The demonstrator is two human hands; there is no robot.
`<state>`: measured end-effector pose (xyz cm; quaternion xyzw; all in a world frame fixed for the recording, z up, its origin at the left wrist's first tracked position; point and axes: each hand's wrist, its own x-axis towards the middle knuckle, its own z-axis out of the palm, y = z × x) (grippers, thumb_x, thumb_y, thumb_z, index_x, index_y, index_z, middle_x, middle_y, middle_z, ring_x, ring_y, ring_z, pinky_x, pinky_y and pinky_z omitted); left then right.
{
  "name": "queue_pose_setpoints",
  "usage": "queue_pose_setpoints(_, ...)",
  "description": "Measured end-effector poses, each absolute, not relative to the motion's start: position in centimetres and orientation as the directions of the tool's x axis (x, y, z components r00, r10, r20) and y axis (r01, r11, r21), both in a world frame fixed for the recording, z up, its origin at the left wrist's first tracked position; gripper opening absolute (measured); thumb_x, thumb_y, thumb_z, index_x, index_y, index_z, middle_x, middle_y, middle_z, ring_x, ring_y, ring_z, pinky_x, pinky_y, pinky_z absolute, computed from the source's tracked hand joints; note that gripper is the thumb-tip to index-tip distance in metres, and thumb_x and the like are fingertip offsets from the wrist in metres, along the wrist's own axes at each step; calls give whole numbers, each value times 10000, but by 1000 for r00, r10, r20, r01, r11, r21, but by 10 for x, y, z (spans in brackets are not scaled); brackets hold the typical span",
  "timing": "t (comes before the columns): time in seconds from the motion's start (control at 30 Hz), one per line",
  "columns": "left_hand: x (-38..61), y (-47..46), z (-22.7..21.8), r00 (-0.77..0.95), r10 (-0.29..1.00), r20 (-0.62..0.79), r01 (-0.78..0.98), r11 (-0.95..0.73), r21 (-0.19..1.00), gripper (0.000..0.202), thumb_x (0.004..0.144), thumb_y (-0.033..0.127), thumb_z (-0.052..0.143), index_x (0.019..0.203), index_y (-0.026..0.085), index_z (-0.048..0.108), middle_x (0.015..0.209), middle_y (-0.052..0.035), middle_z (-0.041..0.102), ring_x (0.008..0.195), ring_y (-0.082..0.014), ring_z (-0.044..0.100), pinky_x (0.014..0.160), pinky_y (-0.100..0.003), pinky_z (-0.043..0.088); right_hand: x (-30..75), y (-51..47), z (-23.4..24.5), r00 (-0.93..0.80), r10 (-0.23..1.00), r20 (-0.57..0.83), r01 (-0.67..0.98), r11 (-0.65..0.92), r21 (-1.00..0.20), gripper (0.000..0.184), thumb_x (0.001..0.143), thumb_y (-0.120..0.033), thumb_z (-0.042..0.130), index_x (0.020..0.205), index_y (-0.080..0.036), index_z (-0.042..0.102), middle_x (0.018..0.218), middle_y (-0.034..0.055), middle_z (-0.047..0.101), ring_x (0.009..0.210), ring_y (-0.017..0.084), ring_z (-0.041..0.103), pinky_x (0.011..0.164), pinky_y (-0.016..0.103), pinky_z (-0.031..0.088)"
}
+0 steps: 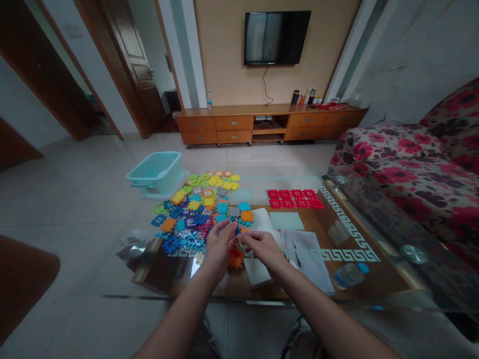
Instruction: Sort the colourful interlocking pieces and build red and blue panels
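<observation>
While your left hand [219,248] and right hand [264,248] meet at centre frame, fingertips of both pinched on a small blue piece [237,229] above the orange pieces [235,260], I judge a slack pinch could drop it into the coloured pile [193,214] just up-left.

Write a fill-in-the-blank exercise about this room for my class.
The row of pieces set apart from the mixed pile is all ____. The light blue tub stands on the ____. The television hangs on the ____.
Missing words: red, floor, wall.
</observation>
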<state>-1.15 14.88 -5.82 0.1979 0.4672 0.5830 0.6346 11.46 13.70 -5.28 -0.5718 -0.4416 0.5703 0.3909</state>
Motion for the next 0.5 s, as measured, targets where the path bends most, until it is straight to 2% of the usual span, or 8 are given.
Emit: queue_pose_setpoints(0.5, -10, 149, -56, -132, 922, -365, -554, 237, 798, 328, 770, 181, 786, 1032, 166, 590, 950, -80, 694, 824, -140, 687, 766, -259, 553, 113, 139, -62, -15, 978, -208, 44, -207, -977, 352, 686, -463, 689, 785, -137, 775, 729, 53, 712, 653, 148, 566, 607, 252, 428)
